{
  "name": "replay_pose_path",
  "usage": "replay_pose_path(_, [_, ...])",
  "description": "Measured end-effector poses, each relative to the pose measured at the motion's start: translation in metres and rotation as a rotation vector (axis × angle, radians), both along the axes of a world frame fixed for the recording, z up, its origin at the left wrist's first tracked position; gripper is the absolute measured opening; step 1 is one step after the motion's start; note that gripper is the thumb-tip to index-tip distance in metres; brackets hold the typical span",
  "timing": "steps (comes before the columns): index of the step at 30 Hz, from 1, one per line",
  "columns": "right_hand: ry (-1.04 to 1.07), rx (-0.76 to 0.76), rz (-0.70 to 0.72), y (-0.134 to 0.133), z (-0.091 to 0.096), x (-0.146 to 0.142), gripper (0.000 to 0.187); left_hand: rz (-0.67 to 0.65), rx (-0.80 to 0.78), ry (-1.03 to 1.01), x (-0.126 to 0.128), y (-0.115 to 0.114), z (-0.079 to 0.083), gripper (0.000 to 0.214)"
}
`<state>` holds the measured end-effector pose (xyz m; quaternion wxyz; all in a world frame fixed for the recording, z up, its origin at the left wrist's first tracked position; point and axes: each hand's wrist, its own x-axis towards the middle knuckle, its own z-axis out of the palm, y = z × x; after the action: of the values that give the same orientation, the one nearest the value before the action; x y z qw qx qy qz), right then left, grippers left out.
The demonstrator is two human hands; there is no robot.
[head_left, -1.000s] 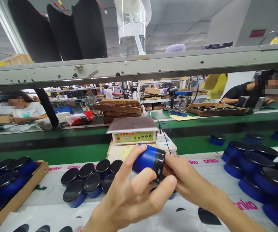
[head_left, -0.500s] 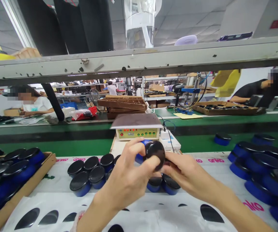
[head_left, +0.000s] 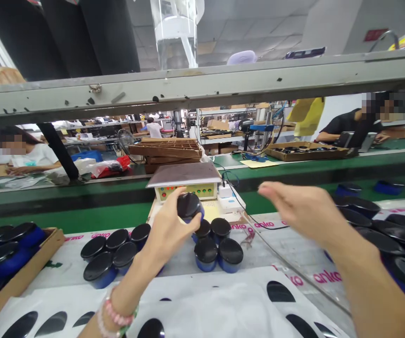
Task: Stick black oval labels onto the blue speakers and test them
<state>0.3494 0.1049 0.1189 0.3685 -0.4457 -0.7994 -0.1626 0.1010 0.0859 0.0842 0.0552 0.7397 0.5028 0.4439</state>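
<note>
My left hand [head_left: 165,223] grips a round blue container with a glossy black top [head_left: 189,205], held up in front of the control box. Its thumb and fingers wrap around the sides. Raised and apart from it, my right hand [head_left: 303,209] has its fingers curled and pressed together; whatever they may hold is hidden. Below the hands, a small cluster of similar black-topped containers [head_left: 206,253] stands on the white printed sheeting [head_left: 252,253]. Another group of containers [head_left: 98,270] stands to the left, partly behind my left forearm.
A cardboard tray [head_left: 52,244] of containers lies at left, and more containers [head_left: 382,244] crowd the right. White sheets with black shapes [head_left: 280,292] lie in front. Behind are a control box [head_left: 184,176], a cable [head_left: 301,272], a green conveyor [head_left: 118,206] and people at work.
My right hand has come away from the container and moved right and up. My left hand keeps the container, its black top now tilted more upward. The view has shifted right.
</note>
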Motion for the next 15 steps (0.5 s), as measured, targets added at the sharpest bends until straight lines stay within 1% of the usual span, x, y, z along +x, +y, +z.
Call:
replay_pose_path(2, [0.155,0.051,-0.124,0.0,0.009,0.015,0.034,-0.143,-0.057,0.029,0.02,0.008,-0.008,0.053])
replay_pose_path(3, [0.208,0.051,-0.156,0.0,0.011,0.017,0.037,-0.231,-0.085,0.071,0.034,0.013,-0.015,0.052])
replay_pose_path(5, [0.245,0.004,-0.158,-0.003,0.013,0.013,0.041,-0.368,-0.139,0.159,0.069,0.022,-0.033,0.051])
replay_pose_path(7, [0.229,-0.071,-0.152,-0.004,0.012,0.004,0.041,-0.423,-0.199,0.23,0.101,0.032,-0.05,0.048])
replay_pose_path(9, [0.178,-0.169,-0.161,-0.003,0.009,-0.004,0.039,-0.417,-0.253,0.266,0.118,0.037,-0.057,0.046])
replay_pose_path(10, [0.143,-0.226,-0.165,-0.001,0.007,-0.006,0.038,-0.402,-0.273,0.268,0.119,0.037,-0.057,0.045])
replay_pose_path(11, [0.101,-0.291,-0.164,0.001,0.004,-0.007,0.036,-0.38,-0.287,0.258,0.114,0.034,-0.054,0.043])
replay_pose_path(12, [0.054,-0.358,-0.157,0.003,-0.001,-0.008,0.034,-0.35,-0.297,0.239,0.103,0.03,-0.05,0.04])
replay_pose_path(14, [-0.047,-0.489,-0.121,0.005,-0.014,-0.013,0.027,-0.255,-0.321,0.181,0.072,0.016,-0.043,0.037])
replay_pose_path(15, [-0.097,-0.553,-0.099,0.006,-0.022,-0.017,0.024,-0.197,-0.343,0.15,0.054,0.009,-0.043,0.04])
